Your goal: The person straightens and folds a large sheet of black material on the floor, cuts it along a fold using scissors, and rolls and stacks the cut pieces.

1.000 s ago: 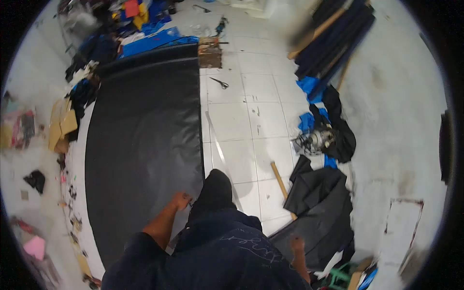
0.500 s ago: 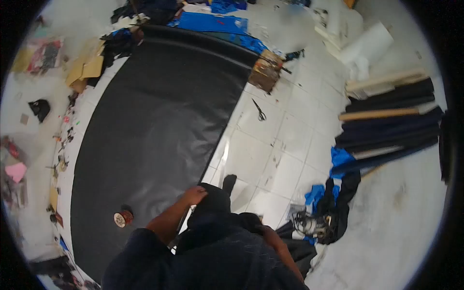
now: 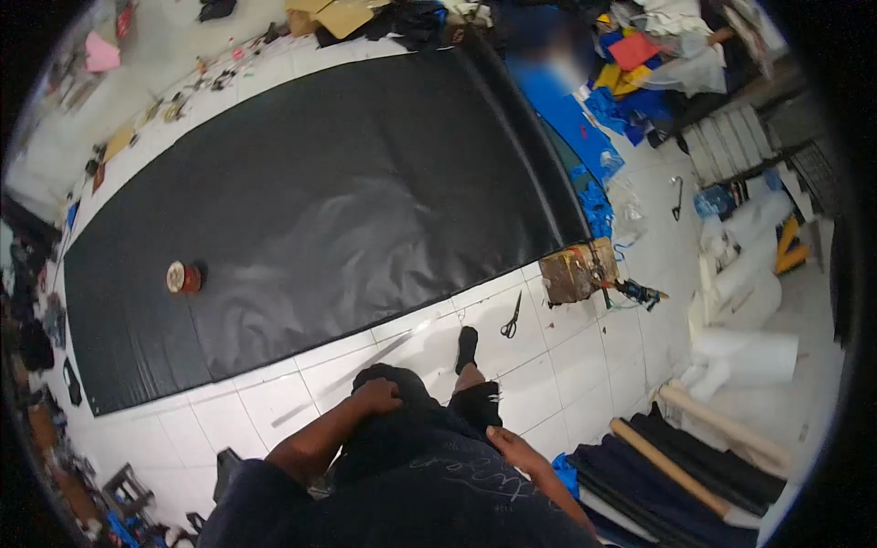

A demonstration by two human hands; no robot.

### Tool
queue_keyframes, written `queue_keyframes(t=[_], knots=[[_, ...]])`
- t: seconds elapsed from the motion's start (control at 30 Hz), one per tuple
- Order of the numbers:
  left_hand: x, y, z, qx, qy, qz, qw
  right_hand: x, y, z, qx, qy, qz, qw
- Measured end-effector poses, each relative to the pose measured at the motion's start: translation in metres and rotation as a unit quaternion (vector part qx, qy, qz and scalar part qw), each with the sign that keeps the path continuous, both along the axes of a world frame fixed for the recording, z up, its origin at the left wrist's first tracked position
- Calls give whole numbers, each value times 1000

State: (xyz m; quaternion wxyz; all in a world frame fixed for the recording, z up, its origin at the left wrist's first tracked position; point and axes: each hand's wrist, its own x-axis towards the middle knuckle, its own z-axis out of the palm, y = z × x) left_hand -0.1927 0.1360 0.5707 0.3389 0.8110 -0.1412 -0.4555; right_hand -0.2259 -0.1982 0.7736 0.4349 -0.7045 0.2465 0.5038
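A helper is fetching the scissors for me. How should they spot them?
Find the big black sheet on the white floor. Follow its near edge to the brown block by its rolled end; the scissors lie just left of that. Dark, looped handles set them apart from the straight, pale strip further left.

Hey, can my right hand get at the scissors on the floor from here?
Probably, if you bend down or step closer: only bare floor tiles show between your right hand and the scissors, and nothing covers them.
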Motion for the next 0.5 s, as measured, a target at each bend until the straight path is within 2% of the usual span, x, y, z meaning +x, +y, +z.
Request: queue_keyframes(t=[0.1,0.13,0.17,0.2,0.27,0.3,0.33,0.4,0.43,0.47,0.5], knots=[[4,-28,27,75,62,23,995,53,-56,-43,19,43,94,994],[-7,-35,30,51,63,87,993,73,-77,-68,4,-1,274,962],[-27,-44,34,29,65,148,986,91,-94,-89,-6,-44,442,896],[-44,-56,42,36,122,164,978,109,-104,-97,5,-37,447,894],[-91,-76,50,50,258,176,949,130,-110,-98,91,-319,579,745],[-119,-86,61,11,272,214,938,126,-115,-110,125,-232,586,767],[-122,-99,88,-1,347,233,909,131,-116,-114,145,-210,583,771],[-168,-127,94,-16,440,249,863,148,-119,-101,121,47,600,789],[-228,-142,72,-69,326,172,927,157,-122,-107,130,121,618,766],[-230,-154,59,-100,271,130,949,159,-130,-120,132,134,615,766],[-235,-165,44,-128,210,92,965,158,-139,-137,177,161,631,738]])
